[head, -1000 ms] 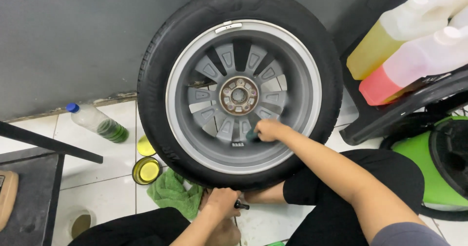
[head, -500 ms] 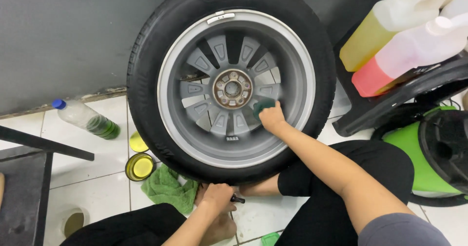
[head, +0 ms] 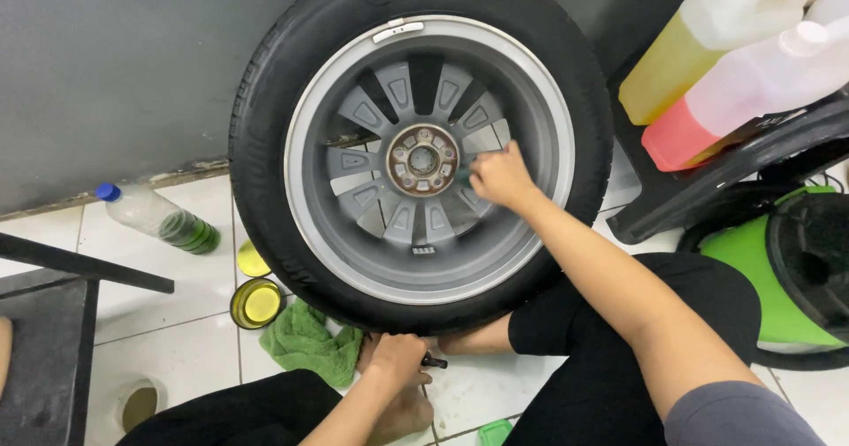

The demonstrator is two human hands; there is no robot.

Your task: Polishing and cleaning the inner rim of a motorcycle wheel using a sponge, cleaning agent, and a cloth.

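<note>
Car wheel (head: 423, 159), upright on the white tiled floor (head: 159, 296), leaning against a grey wall (head: 115, 66). Right hand (head: 500, 177) closed on a small dark cloth (head: 463, 175), pressed to the grey spokes just right of the hub. Left hand (head: 395, 358) closed around a small black tool (head: 433, 361) at the tyre's foot. Green rag (head: 305, 344), yellow tin (head: 256, 303) and plastic bottle (head: 159, 221) on the floor at left. Two jugs (head: 725, 66) and a green vacuum cleaner (head: 787, 269) at right.
</note>
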